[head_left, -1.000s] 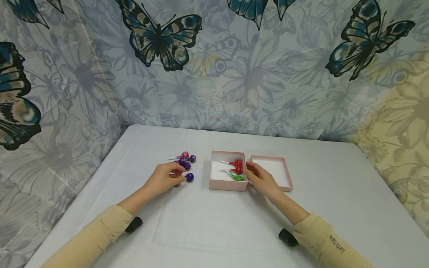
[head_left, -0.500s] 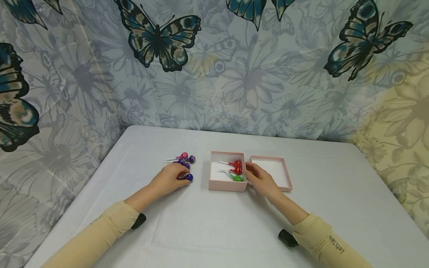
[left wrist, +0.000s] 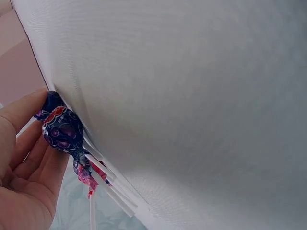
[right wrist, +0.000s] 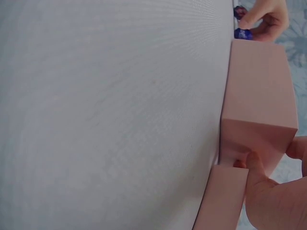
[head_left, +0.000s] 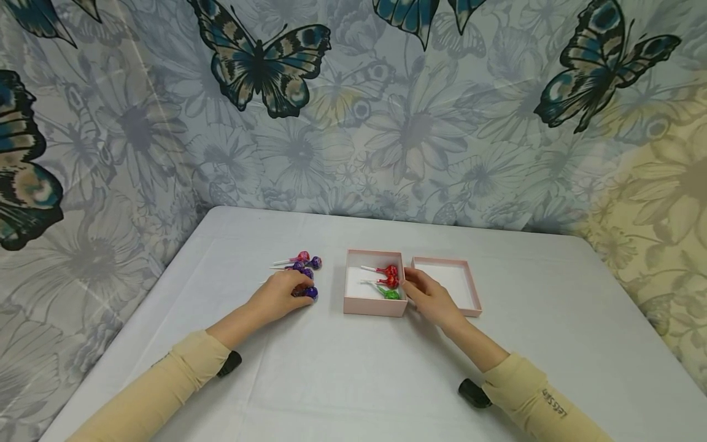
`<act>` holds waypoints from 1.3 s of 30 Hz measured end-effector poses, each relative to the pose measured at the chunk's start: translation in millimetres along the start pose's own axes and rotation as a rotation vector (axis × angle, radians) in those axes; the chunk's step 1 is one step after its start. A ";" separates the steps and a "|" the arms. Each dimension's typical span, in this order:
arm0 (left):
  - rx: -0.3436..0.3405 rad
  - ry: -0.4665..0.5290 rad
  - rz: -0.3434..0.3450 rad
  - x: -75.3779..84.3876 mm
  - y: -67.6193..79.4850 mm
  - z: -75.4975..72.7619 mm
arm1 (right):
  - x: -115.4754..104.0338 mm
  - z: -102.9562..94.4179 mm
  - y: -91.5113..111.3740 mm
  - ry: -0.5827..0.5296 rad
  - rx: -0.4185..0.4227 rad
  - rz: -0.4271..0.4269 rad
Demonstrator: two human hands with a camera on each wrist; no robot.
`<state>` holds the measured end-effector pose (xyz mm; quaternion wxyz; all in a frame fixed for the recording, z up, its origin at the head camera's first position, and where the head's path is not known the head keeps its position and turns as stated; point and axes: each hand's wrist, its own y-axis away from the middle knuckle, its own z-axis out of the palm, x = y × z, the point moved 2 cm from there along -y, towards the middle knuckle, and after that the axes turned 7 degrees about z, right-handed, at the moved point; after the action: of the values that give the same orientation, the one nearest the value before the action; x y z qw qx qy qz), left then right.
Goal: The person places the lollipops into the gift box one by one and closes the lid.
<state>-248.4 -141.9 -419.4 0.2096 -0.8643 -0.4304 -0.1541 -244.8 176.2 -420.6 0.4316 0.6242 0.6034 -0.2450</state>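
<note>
At the left of the table, my left hand (head_left: pixel 278 294) has its thumb and fingers around a purple-wrapped lollipop (head_left: pixel 312 293). The left wrist view shows the thumb against a dark blue wrapper (left wrist: pixel 53 101) and a second purple lollipop (left wrist: pixel 63 132) close by, its white stick pointing away. More purple lollipops (head_left: pixel 315 263) and a pink one (head_left: pixel 303 256) lie just beyond that hand. My right hand (head_left: pixel 433 298) holds the right wall of an uncovered pink box (head_left: pixel 375 306), thumb on its outer side. Inside lie two red lollipops (head_left: pixel 391 270) and a green one (head_left: pixel 391 294).
The pink box lid (head_left: pixel 473 288) lies inner side up, right of the box and beside my right hand. A white cloth covers the table (head_left: pixel 331 374). Behind it hangs a butterfly-patterned backdrop (head_left: pixel 353 153).
My left hand has moved slightly right and forward, its fingers coming around the purple lollipop. During the last half second it barely shifts. The right hand and box stay in place.
</note>
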 end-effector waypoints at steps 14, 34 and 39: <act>0.131 0.208 0.029 -3.6 3.6 -2.9 | 0.8 -0.1 -0.6 0.006 0.004 0.008; 0.300 0.526 -0.148 20.0 -6.9 -16.0 | 0.6 0.7 -1.1 -0.002 -0.002 0.006; 0.333 0.603 -0.116 28.5 -13.7 -16.3 | 0.5 0.9 -1.6 0.001 -0.003 0.000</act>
<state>-244.3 -123.2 -389.4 0.4563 -0.7080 -0.4165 -0.3421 -246.0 175.5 -421.9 0.4323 0.6238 0.6039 -0.2436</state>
